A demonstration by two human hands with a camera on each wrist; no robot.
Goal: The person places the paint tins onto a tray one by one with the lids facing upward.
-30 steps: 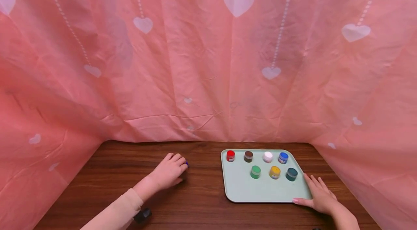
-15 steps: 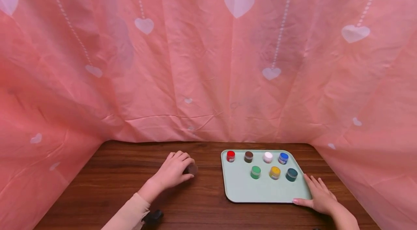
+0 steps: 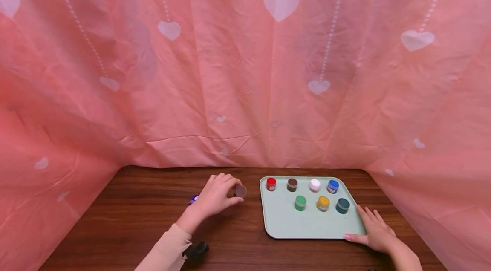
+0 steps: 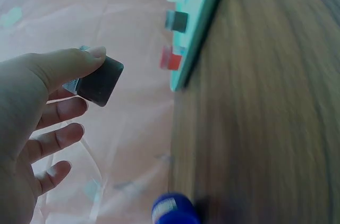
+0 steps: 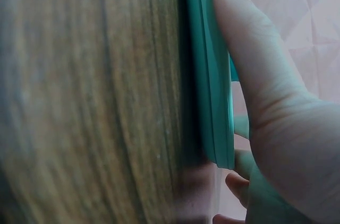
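Left hand (image 3: 215, 196) pinches dark jar (image 3: 240, 191), likely light, stiff, best side-gripped, at nine o'clock from tray (image 3: 291, 225); right hand (image 3: 374, 230), fingers extended, touches its four-o'clock corner

Booth within pink heart-print curtains (image 3: 238, 66)

On the counter (image 3: 245, 241) before us, we find the tray (image 3: 284, 228) to the right and a curtain (image 3: 245, 70) hanging behind. On the tray we count four jars (image 3: 292, 185) in a back row and three jars (image 3: 323, 203) before them. Our right hand (image 3: 377, 232) rests around its front right corner. Left of the tray, our left hand (image 3: 215, 194) holds a single jar (image 3: 241, 191); a container (image 3: 193, 199) sits left of that hand, partly hidden.
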